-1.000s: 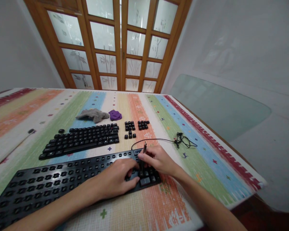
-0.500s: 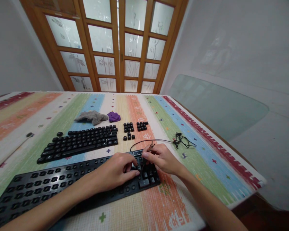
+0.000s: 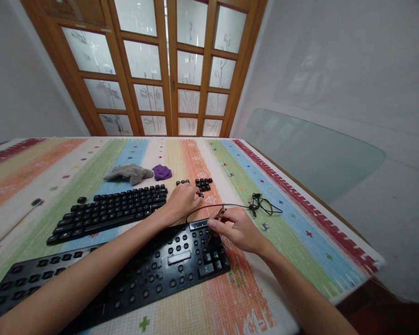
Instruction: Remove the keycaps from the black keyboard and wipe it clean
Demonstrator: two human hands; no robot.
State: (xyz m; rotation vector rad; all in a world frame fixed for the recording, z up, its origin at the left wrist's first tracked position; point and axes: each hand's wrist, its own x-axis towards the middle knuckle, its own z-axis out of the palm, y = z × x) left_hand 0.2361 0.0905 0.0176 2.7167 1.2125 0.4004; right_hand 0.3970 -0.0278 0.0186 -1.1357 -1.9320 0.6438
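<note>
A black keyboard base (image 3: 153, 274) lies slantwise before me, most of its switches bare and a few keycaps (image 3: 206, 270) on its right end. My left hand (image 3: 184, 201) is beyond its back edge, over the sorted loose keycaps, fingers closed on a small black keycap (image 3: 200, 195). Over the base's right end, my right hand (image 3: 234, 229) is closed around a slim brownish tool (image 3: 221, 213) that sticks up between thumb and fingers. Its lower end is dark and hard to make out.
Removed keycaps (image 3: 115, 211) lie in rows behind the base, with another group (image 3: 204, 184) to their right. Farther back are a grey cloth (image 3: 129, 174) and a purple cloth (image 3: 162, 172). A coiled cable (image 3: 265, 204) rests at right on the striped tablecloth (image 3: 314, 232).
My left hand has moved up and away from the keyboard base to the loose keycaps behind it, uncovering bare switches. My right hand stays nearly in place with the tool.
</note>
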